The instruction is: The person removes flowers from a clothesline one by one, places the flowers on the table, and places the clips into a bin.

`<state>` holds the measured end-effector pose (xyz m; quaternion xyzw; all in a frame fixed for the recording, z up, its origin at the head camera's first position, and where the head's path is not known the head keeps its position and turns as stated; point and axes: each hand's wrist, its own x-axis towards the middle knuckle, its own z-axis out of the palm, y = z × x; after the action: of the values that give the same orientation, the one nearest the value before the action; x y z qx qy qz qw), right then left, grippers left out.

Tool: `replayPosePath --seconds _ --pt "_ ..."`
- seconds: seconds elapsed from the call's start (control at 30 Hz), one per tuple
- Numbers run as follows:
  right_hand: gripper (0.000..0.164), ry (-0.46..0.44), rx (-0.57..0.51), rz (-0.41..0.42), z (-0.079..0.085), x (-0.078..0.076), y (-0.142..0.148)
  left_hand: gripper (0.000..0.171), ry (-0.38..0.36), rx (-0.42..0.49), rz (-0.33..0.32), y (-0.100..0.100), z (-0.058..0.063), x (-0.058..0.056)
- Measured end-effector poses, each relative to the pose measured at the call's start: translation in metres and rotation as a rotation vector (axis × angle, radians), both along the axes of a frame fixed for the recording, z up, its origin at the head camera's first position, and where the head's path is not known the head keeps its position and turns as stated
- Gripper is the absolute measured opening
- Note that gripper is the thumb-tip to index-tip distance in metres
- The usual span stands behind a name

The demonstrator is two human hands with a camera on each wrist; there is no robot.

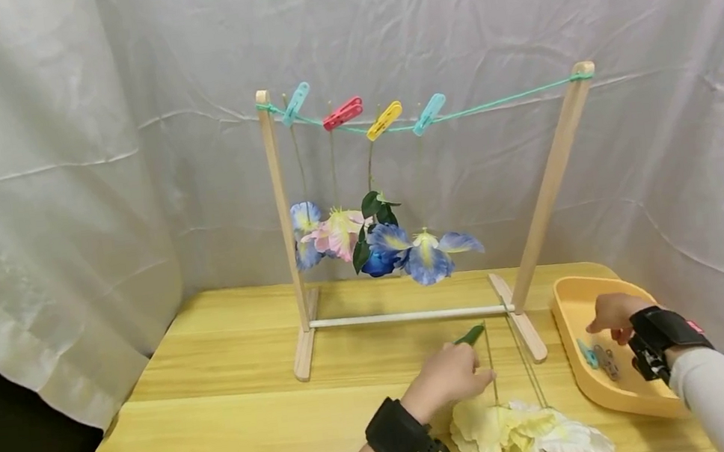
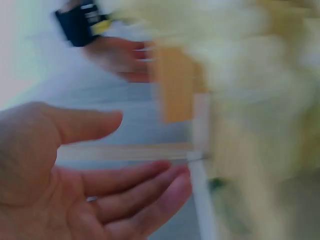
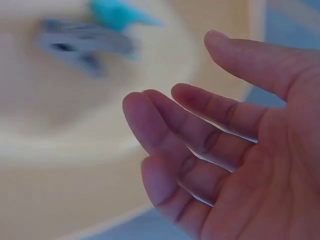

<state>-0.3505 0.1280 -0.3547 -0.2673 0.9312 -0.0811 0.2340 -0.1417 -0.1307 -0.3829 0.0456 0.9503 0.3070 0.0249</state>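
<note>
My left hand [image 1: 445, 380] is over the table beside the stems, its fingers extended and holding nothing. In the left wrist view its thumb and fingers stand apart. A yellow artificial flower [image 1: 492, 429] and a white artificial flower [image 1: 575, 442] lie near the front edge, stems pointing away. A green leaf [image 1: 470, 335] shows just beyond the left hand. My right hand [image 1: 617, 314] hovers above the orange tray [image 1: 641, 403], fingers loosely bent around nothing. Beneath it lie a teal clothespin [image 3: 112, 14] and grey clothespins [image 1: 605, 362], blurred in the right wrist view.
A wooden stand [image 1: 283, 220] carries a green cord [image 1: 496, 102]. Blue, pink and dark-leaved flowers hang upside down from it by teal, red [image 1: 343, 113] and yellow [image 1: 384, 121] clothespins. The stand's right foot [image 1: 526, 334] lies between the hands. Grey curtain [image 1: 417, 15] hangs behind.
</note>
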Motion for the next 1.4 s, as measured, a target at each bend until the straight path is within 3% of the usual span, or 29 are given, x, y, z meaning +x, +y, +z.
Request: replayPosePath --seconds 0.1,0.17,0.3,0.4,0.5,0.57,0.7,0.77,0.8,0.87,1.07,1.17,1.27,1.4 --pt "0.023 0.033 -0.004 0.055 0.029 0.006 -0.017 0.042 0.05 0.113 -0.08 -0.012 0.03 0.006" --pt "0.024 0.06 -0.006 0.096 0.05 0.011 -0.031 0.03 0.125 0.147 -0.079 -0.019 0.049 0.008" --pt "0.025 0.081 -0.078 0.197 0.088 0.021 -0.063 0.02 0.319 0.169 0.043 -0.03 0.078 0.008" --pt "0.023 0.183 -0.172 0.279 0.116 0.028 -0.088 0.015 0.532 0.176 0.16 -0.037 0.091 0.002" --pt "0.021 0.363 -0.308 0.316 0.147 0.033 -0.112 0.012 0.75 0.212 0.267 -0.043 0.099 -0.009" --pt "0.019 0.544 -0.444 0.322 0.165 0.037 -0.128 0.013 0.851 0.211 0.334 -0.045 0.103 -0.018" --pt "0.017 0.888 -0.789 0.296 0.189 0.049 -0.161 0.019 0.927 0.13 0.492 -0.048 0.11 -0.033" --pt "0.018 0.972 -0.919 0.277 0.198 0.055 -0.175 0.023 0.929 0.093 0.552 -0.048 0.112 -0.038" --pt "0.02 0.973 -0.961 0.268 0.202 0.059 -0.181 0.026 0.918 0.075 0.577 -0.048 0.112 -0.04" --pt "0.024 0.889 -1.005 0.236 0.213 0.065 -0.191 0.032 0.876 0.057 0.603 -0.048 0.112 -0.044" --pt "0.045 0.406 -1.011 0.076 0.247 0.071 -0.207 0.037 0.747 0.035 0.616 -0.051 0.109 -0.053" --pt "0.049 0.233 -1.014 0.045 0.253 0.068 -0.214 0.033 0.717 0.028 0.628 -0.052 0.107 -0.055" --pt "0.046 0.145 -1.026 0.04 0.251 0.064 -0.217 0.028 0.7 0.006 0.636 -0.051 0.104 -0.057" --pt "0.042 0.13 -1.019 0.036 0.248 0.062 -0.217 0.022 0.699 -0.019 0.636 -0.049 0.102 -0.057"
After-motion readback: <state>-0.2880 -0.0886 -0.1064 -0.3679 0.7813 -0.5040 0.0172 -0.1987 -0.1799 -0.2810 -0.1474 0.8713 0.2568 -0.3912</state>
